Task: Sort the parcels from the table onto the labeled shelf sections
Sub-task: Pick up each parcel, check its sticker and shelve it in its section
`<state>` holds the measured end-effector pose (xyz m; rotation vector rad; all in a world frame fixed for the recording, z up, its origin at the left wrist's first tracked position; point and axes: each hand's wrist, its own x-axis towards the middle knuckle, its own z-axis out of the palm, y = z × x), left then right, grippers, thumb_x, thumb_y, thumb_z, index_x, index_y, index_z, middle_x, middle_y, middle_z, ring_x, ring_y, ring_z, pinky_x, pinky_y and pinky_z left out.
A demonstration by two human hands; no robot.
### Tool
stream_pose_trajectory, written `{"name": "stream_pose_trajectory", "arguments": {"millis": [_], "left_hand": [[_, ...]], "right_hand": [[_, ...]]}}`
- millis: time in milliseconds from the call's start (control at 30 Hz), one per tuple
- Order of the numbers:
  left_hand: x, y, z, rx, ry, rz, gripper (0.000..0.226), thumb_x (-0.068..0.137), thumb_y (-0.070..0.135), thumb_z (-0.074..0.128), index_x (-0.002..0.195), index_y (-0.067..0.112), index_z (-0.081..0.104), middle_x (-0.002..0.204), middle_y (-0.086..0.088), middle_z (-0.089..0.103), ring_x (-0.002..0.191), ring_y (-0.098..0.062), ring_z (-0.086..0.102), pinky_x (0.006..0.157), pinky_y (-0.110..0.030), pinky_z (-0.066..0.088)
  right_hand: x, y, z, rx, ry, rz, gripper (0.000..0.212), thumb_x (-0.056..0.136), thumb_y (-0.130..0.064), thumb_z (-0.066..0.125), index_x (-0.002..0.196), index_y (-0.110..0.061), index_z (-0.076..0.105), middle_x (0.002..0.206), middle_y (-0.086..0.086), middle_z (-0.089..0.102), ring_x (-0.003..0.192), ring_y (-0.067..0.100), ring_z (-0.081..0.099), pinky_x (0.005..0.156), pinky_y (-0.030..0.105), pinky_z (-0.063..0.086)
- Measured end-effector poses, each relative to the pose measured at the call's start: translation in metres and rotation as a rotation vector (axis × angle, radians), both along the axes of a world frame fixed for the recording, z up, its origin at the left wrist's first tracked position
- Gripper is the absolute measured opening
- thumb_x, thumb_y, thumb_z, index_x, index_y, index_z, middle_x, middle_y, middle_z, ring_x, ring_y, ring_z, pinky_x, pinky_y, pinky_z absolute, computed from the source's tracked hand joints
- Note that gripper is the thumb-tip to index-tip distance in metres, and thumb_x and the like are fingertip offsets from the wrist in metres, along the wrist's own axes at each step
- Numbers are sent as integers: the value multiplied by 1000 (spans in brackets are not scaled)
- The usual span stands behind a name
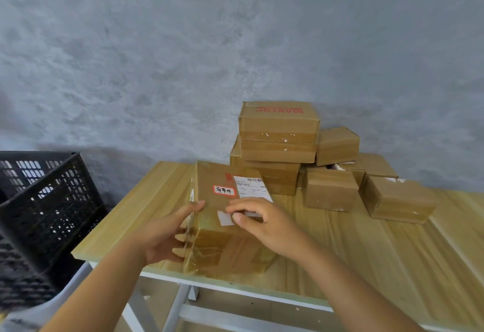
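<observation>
A taped brown parcel (222, 213) with a white shipping label and a red-edged handwritten sticker stands near the front left corner of the wooden table (366, 247). My left hand (165, 237) grips its left side, thumb on the top face. On top of the parcel, my right hand (264, 224) rests with fingers curled over a small white label. Behind it, several more brown parcels (279, 132) are stacked against the wall. No shelf is in view.
A black perforated plastic crate (44, 200) stands left of the table on a pale seat. A grey concrete wall rises close behind the table. More small parcels (398, 198) lie at the back right of the tabletop.
</observation>
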<state>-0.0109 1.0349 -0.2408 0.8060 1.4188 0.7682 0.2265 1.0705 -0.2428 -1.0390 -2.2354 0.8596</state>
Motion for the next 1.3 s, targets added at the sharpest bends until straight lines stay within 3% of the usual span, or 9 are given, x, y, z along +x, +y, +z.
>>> {"name": "stream_pose_trajectory", "arguments": {"millis": [100,167,300,367,600,800,933,1133,1300], "left_hand": [[-1,-3,-9,31,-33,4,91,47,59,82,128,28,58,127,-12,63,109,-37,66,90,-56,54],[1,-5,-14,52,-42,10,84,50,56,81,125,25,61,124,-12,65,104,-36,69,89,-53,55],[10,-3,-19,87,-46,44,39,84,38,70,118,19,67,117,-16,66,97,-32,66,96,-53,52],[15,3,-21,66,-29,102,32,92,31,60,120,15,64,114,-17,64,97,-34,63,97,-53,50],[43,25,-26,58,37,194,42,92,36,61,126,12,57,106,-13,74,92,-31,72,73,-40,58],[63,24,-29,139,244,244,51,91,48,59,128,15,49,104,-6,69,94,-26,68,92,-47,54],[62,21,-28,145,239,247,50,92,45,60,130,16,49,104,-6,69,91,-25,69,87,-42,56],[64,15,-30,178,231,271,51,92,45,61,132,17,48,107,-5,69,91,-23,69,83,-39,56],[67,2,-31,223,248,310,39,94,44,58,125,23,48,102,0,68,89,-20,68,78,-36,54]], "right_hand": [[15,12,-7,78,-108,-371,51,93,-41,64,141,-28,52,146,-10,46,138,14,37,114,35,32],[24,13,-13,-181,-71,-462,73,90,-51,65,151,-25,35,148,-9,44,138,18,41,112,37,36],[30,14,-24,-594,98,-359,49,90,-56,62,131,-31,52,114,-24,62,106,3,59,93,28,46],[31,17,-27,-573,83,-329,34,92,-55,60,119,-36,53,110,-25,63,101,-1,59,86,24,47],[34,26,-18,-581,-28,-377,55,87,-51,64,131,-24,46,124,-13,60,107,9,57,88,30,45],[28,22,-26,-588,119,-495,38,90,-44,58,120,-27,44,114,-12,60,93,3,55,78,30,44],[28,22,-32,-587,153,-470,34,89,-51,59,119,-34,51,117,-16,62,99,5,58,83,30,45],[29,22,-41,-568,166,-461,60,86,-60,62,135,-29,50,128,-12,62,111,12,58,89,32,45],[30,10,-43,-504,246,-412,54,89,-55,63,136,-30,50,126,-14,64,108,8,60,78,25,44]]}}
